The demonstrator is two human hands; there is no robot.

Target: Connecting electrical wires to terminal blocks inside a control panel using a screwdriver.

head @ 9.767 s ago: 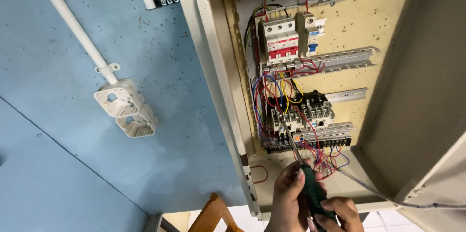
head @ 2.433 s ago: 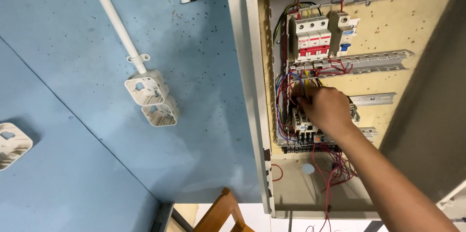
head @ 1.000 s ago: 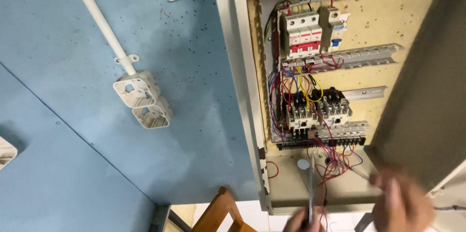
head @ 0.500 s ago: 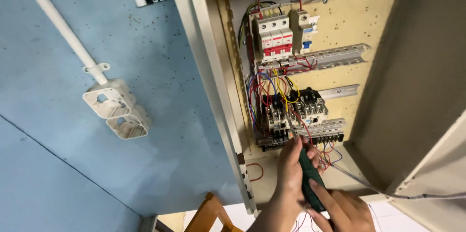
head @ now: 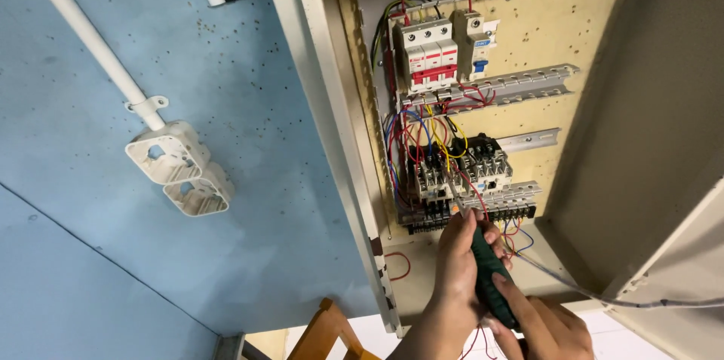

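Since half a second ago the view has slid a bit so the cabinet (head: 332, 104) sits slightly further right, and both hands have crept up closer to the terminals, pretty much the same pose otherwise

Left hand (head: 455, 269) is wrapped around the upper part of a green screwdriver (head: 489, 277), fingers curled snug on the handle. Right hand (head: 547, 326) grips the butt end of the same handle from below, thumb laid along it, so both hands are closed on that one tool. Its thin shaft pokes up out of the left fist and the tip sits right at the terminal strip (head: 483, 209), at the left half of that black row, touching or as good as

Just above the strip is a pair of grey contactors (head: 460, 168) buried in red, blue and yellow wires (head: 415, 134). Higher up, a white three-pole breaker (head: 427, 55) with red tabs sits on the top rail, with a smaller breaker (head: 475, 43) just beside it on the right. A loose red wire loop (head: 397, 266) hangs at the bottom left of the box

Cabinet door (head: 648, 104) stands swung open on the right. Over on the blue wall (head: 113, 269) a white conduit (head: 83, 36) runs down into two empty white boxes (head: 181, 168). Bit of an orange wooden stool (head: 324, 333) peeks in at the bottom edge
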